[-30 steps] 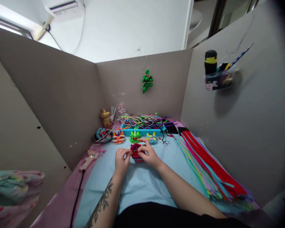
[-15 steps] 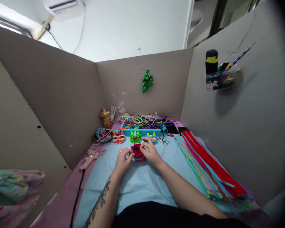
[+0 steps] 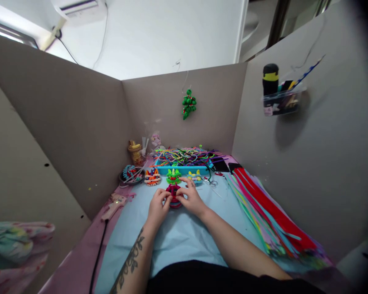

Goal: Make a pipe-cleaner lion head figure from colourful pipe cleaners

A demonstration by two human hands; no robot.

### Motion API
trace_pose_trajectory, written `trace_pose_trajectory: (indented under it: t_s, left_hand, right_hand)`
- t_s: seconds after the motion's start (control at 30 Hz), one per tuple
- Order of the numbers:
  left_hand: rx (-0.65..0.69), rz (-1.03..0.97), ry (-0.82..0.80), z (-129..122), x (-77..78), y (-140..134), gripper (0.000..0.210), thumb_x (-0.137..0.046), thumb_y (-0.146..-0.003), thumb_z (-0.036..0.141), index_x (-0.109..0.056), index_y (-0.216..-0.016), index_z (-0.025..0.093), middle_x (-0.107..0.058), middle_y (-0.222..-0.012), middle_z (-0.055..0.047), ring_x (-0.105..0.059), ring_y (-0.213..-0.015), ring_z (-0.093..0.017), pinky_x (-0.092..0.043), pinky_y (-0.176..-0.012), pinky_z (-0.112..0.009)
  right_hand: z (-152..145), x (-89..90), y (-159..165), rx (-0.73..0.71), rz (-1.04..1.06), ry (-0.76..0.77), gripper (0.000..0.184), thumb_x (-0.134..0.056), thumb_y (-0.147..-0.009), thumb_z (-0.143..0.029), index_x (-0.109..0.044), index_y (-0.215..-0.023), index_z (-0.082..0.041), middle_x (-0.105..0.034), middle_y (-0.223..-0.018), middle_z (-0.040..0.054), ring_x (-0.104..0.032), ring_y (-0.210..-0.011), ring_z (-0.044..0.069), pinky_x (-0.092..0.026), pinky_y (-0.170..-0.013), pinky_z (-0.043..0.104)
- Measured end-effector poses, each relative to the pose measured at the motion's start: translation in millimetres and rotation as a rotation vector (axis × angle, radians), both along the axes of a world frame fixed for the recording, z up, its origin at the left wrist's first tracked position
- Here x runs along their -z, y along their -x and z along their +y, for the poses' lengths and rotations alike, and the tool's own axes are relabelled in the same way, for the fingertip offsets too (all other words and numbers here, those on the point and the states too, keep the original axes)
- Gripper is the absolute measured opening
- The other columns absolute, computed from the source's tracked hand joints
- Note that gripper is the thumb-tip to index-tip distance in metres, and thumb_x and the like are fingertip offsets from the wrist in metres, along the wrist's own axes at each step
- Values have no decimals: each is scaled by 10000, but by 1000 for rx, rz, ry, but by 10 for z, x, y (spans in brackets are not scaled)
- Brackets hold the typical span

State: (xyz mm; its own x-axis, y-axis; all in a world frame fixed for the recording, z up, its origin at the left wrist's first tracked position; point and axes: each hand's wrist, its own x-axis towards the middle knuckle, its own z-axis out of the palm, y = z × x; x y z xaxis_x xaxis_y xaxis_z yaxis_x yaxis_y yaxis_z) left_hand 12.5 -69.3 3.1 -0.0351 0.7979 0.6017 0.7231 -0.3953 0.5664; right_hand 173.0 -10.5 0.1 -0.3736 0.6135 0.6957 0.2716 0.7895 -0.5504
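The dark-red fuzzy piece, rounded and with banding low on its front, sits a little below the centre of the frame, between the two hands, above the light-blue surface. The left hand has its thumb and forefinger pinched together on the piece's left side, the other fingers curled in. The right hand pinches its right side the same way, with some of its other fingers lifted and spread. What the fingertips grip exactly is too small to tell.

Just beyond the hands, three small fuzzy figures stand in a row: an orange-and-white figure on the left, a green figure in the middle and a blue-and-yellow figure on the right, near the right hand's raised fingers. Behind them, a blue tray is heaped with multicoloured fuzzy stems. Scissors lie right of the figures, and long bundled stems, many of them red, stretch toward the lower right. A dark bowl of coloured pieces sits left of the row.
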Motion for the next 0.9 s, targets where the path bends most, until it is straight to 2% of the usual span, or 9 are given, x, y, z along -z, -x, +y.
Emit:
trace_pose_trajectory:
  t_s: [0.1, 0.3, 0.43, 0.53, 0.67, 0.8, 0.9]
  left_hand:
    - [17, -34, 0, 9, 21, 24, 185, -487, -857, 288, -639, -820, 190, -546, -800, -35, -551, -742, -151, -458, -654, -257]
    - [-2, 62, -26, -17, 19, -44, 173, -440, -873, 237, -600, -825, 190, -540, -801, -35, -546, -746, -155, -451, -689, -277]
    - [-18, 93, -49, -34, 25, -90, 156, -435, -871, 209, -582, -820, 192, -543, -806, -36, -548, -752, -156, -453, -692, -277]
    - [-16, 43, -70, -23, 52, -66, 114, -467, -861, 220, -575, -838, 192, -566, -803, -28, -559, -747, -149, -462, -685, -270]
    - [-114, -97, -117, 3, 97, -6, 140, -522, -837, 266, -555, -948, 188, -593, -858, -35, -566, -713, -142, -460, -587, -246]
    - [-308, -83, -265, -48, 102, -14, 129, -586, -803, 305, -560, -815, 179, -540, -742, -9, -510, -632, -134, -446, -590, -260]
    - [-268, 14, -253, -120, 100, -69, 131, -570, -832, 306, -620, -804, 188, -554, -693, -5, -526, -638, -136, -447, -628, -260]
  right_hand:
    - [9, -1, 2, -11, -2, 46, 99, -615, -735, -122, -666, -715, -204, -438, -1264, 76, -382, -1221, 286, -401, -920, 431]
    - [-43, -7, 26, -13, 28, 39, 111, -609, -732, -129, -670, -774, -212, -433, -1299, 72, -389, -1224, 267, -363, -975, 430]
    - [-92, -15, 54, 12, 63, 64, 89, -609, -732, -140, -663, -702, -203, -463, -1269, 76, -421, -1195, 260, -354, -987, 425]
    - [-101, -18, 66, 3, 65, 66, 101, -599, -736, -136, -656, -684, -201, -468, -1252, 76, -420, -1196, 257, -357, -984, 427]
    - [-98, -24, 75, -8, 61, 69, 103, -581, -738, -124, -635, -684, -192, -462, -1235, 85, -428, -1183, 251, -368, -975, 422]
    - [-111, -30, 87, 21, 67, 55, 103, -575, -733, -107, -626, -697, -188, -459, -1229, 91, -433, -1172, 248, -364, -983, 415]
    - [-128, -23, 100, 77, 94, 14, 108, -569, -750, -117, -623, -700, -195, -464, -1218, 87, -433, -1166, 246, -353, -994, 422]
